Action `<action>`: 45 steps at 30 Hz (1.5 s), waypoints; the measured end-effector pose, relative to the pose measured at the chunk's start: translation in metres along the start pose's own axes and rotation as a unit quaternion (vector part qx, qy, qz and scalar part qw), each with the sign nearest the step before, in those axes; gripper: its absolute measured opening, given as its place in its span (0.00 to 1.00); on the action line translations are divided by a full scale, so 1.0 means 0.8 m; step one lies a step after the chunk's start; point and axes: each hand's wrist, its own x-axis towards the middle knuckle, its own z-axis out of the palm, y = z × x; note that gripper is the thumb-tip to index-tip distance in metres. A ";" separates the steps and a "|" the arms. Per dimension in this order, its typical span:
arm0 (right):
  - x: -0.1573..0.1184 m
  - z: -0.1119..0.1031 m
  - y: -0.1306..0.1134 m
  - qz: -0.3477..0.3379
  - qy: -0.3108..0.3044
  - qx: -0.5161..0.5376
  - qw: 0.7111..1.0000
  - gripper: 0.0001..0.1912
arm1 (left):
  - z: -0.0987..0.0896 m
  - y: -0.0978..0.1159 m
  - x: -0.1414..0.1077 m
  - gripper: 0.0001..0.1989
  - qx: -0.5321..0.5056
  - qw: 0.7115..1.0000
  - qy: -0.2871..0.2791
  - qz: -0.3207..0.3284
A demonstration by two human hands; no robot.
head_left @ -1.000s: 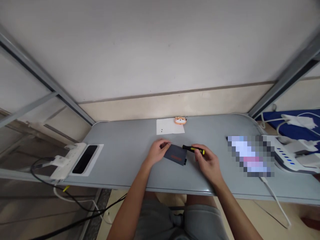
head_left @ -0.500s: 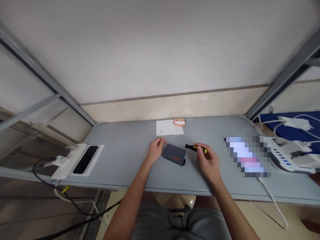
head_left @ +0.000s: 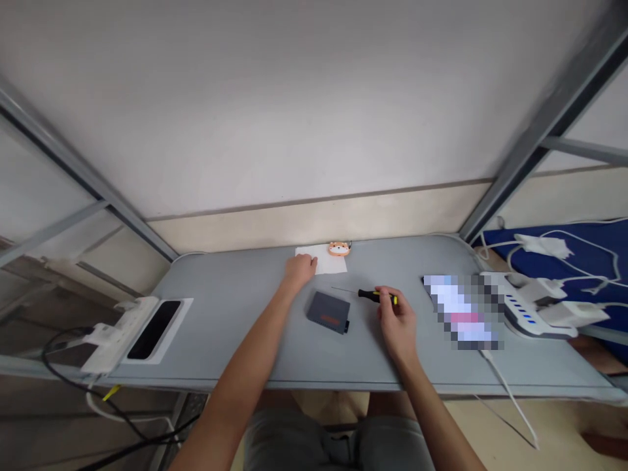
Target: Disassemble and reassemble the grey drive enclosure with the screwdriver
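Observation:
My right hand [head_left: 399, 322] grips a black and yellow screwdriver [head_left: 369, 296], its thin shaft pointing left above the table. Left of it a flat dark grey box [head_left: 328, 310] with reddish print and a small black connector on its right side lies on the grey table. My left hand [head_left: 300, 268] is over the left part of a white sheet of paper [head_left: 333, 266] behind the box. Its fingers are closed and whatever they may hold is hidden. An orange and white animal-faced case [head_left: 339, 248] sits at the back edge of the paper.
A dark phone [head_left: 155, 330] on a white box and a white power strip [head_left: 120, 337] are at the left. To the right, a blurred-out lit phone [head_left: 458, 311] lies beside a charging station [head_left: 520, 314] with plugs and cables. A wall [head_left: 294, 124] rises behind the table.
My left hand has moved from beside the grey box onto the paper, covering where small black specks lay. My right hand still holds the screwdriver. The whole view has shifted slightly.

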 end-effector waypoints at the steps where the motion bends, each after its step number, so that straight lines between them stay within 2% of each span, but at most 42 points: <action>1: 0.000 0.000 0.002 -0.004 0.000 0.002 1.000 0.30 | 0.001 -0.001 0.000 0.21 0.008 1.000 -0.003 -0.001; 8: 0.000 0.002 0.017 -0.017 -0.007 0.007 1.000 0.27 | 0.006 -0.002 -0.003 0.20 0.042 0.999 -0.012 -0.004; 12: 0.002 0.000 0.021 -0.020 -0.006 -0.002 1.000 0.27 | 0.001 0.000 -0.009 0.19 0.041 0.999 0.000 -0.008; 17: 0.003 -0.001 0.028 -0.024 0.001 -0.001 1.000 0.29 | -0.004 -0.017 -0.035 0.21 0.028 0.997 0.062 -0.030; 19: 0.004 0.000 0.031 -0.023 0.005 0.002 1.000 0.29 | 0.001 -0.031 -0.046 0.17 0.009 0.994 0.103 -0.030; 21: 0.004 0.000 0.032 -0.025 0.005 0.002 1.000 0.29 | 0.010 -0.045 -0.054 0.13 -0.016 0.993 0.118 -0.009; 27: 0.003 -0.002 0.022 0.000 0.006 0.001 1.000 0.29 | 0.033 -0.068 -0.056 0.13 -0.065 0.990 0.125 0.020; 33: 0.001 -0.002 0.002 0.045 0.022 0.021 0.999 0.31 | 0.029 -0.066 -0.053 0.16 -0.069 0.992 0.103 0.006; 36: 0.001 -0.002 -0.001 0.043 0.021 0.033 0.998 0.31 | 0.034 -0.062 -0.057 0.17 -0.103 0.985 0.136 -0.004; 39: 0.001 -0.002 -0.001 0.041 0.029 0.039 0.998 0.30 | 0.044 -0.058 -0.074 0.16 -0.220 0.957 0.185 0.035; 41: 0.001 -0.001 0.000 0.049 0.036 0.041 0.997 0.30 | 0.051 -0.054 -0.094 0.15 -0.300 0.932 0.186 0.083; 45: 0.002 -0.001 -0.001 0.051 0.043 0.042 0.997 0.30 | 0.059 -0.050 -0.136 0.13 -0.355 0.906 0.095 0.211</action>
